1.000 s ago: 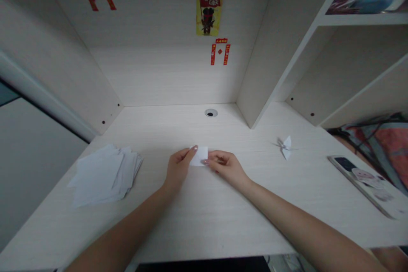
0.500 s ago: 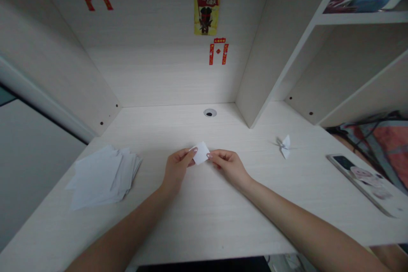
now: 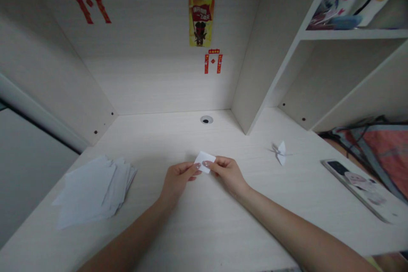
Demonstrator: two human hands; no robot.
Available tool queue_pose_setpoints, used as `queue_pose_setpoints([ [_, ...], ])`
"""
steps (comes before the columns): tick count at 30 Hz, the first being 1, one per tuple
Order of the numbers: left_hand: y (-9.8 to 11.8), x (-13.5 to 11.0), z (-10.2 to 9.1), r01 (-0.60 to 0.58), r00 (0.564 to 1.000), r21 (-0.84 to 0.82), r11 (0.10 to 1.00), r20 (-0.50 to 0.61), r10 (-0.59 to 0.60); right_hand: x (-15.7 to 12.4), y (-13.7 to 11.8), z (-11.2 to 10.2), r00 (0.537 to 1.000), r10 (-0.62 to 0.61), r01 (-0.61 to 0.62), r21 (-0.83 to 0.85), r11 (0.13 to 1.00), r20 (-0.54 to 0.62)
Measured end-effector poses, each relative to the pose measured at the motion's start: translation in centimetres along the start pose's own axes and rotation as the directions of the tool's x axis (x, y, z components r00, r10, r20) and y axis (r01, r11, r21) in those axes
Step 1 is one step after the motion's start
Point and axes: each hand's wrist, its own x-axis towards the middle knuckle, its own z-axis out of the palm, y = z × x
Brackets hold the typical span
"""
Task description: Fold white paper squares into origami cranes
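A small folded white paper [image 3: 204, 161] is held just above the pale wooden desk [image 3: 204, 221], near its middle. My left hand [image 3: 177, 179] pinches the paper's left lower corner with thumb and fingertips. My right hand [image 3: 227, 172] pinches its right side, fingers curled. The paper is turned at a slant between the two hands.
A loose stack of white paper sheets [image 3: 92, 189] lies at the left of the desk. A finished white paper crane [image 3: 279, 152] stands at the right, and a phone [image 3: 358, 182] lies further right. A cable hole [image 3: 206, 119] is at the back; shelf uprights rise at the right.
The folded paper has been rotated from lying level to a slant between my fingers. My view has tilted slightly, so everything sits a bit lower in the picture.
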Motion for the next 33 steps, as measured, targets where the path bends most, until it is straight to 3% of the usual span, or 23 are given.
queue_pose_setpoints([
  [6, -0.1, 0.0, 0.0, 0.041, 0.998, -0.032, 0.999, 0.047, -0.039, -0.1, -0.1, 0.1, 1.0, -0.024, 0.024, -0.006, 1.0, -0.011],
  [16, 0.4, 0.0, 0.0, 0.036, 0.999, 0.008, 0.999, 0.018, -0.036, 0.0, 0.0, -0.3, 0.999, -0.023, 0.022, 0.023, 1.0, 0.032],
  [23, 0.0, 0.1, -0.1, 0.044, 0.999, -0.034, 0.998, 0.015, -0.044, 0.9, 0.2, -1.1, 0.991, 0.021, -0.028, 0.052, 0.998, 0.134],
  [30, 0.6, 0.0, -0.2, -0.1, 0.995, 0.11, 0.989, 0.009, 0.099, 0.4, -0.6, -0.6, 0.998, -0.031, 0.028, -0.05, 0.998, -0.056],
  [33, 0.5, 0.0, -0.1, -0.143, 0.989, 0.152, 0.978, 0.058, 0.135, 0.2, -0.8, -0.4, 0.998, -0.032, 0.029, -0.056, 0.998, -0.059],
])
